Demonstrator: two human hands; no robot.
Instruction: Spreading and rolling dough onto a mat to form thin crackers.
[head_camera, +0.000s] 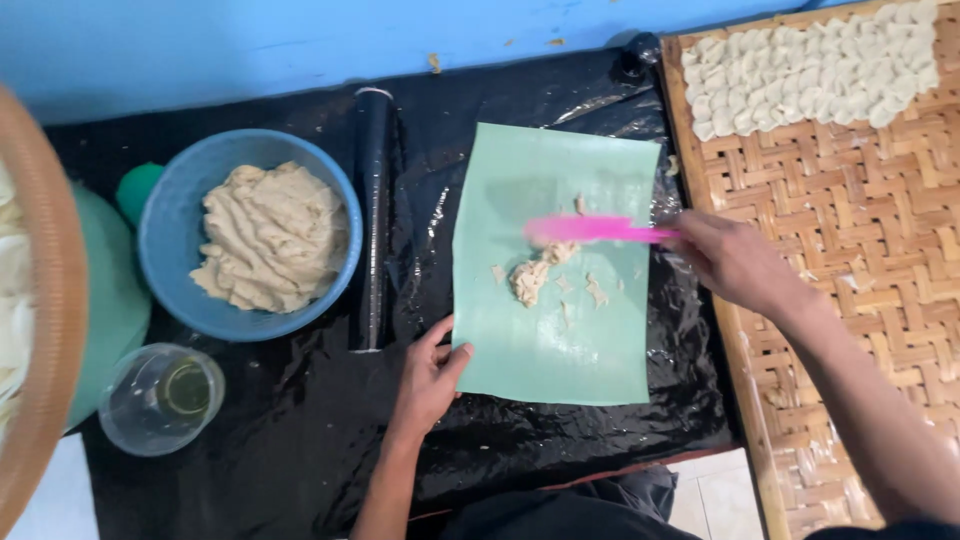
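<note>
Nearest the person, dark cloth at the lap covers the bottom edge, with pale floor tiles (715, 490) showing beside it. A black plastic sheet (300, 440) covers the floor as the work surface, glossy and wrinkled. The left hand (430, 375) lies flat on it, fingers loosely spread, thumb pressing the near left corner of a pale green sheet (560, 340). At the near left of the black plastic stands a clear glass (160, 398) with a little yellowish liquid.

In the middle of the green sheet lies a small lump of dough (530, 278) with scattered crumbs. The right hand (735, 262) is closed around the handle of a pink spatula (590, 229), whose blade lies over the sheet just beyond the lump.

To the left, a black roller (373, 210) lies along the plastic, and past it a blue bowl (160, 230) holds a mound of dough. At the right, a woven bamboo tray (860, 230) carries rows of small pale dough pieces (810, 65) at its far end. A blue wall (250, 40) closes the far edge.
</note>
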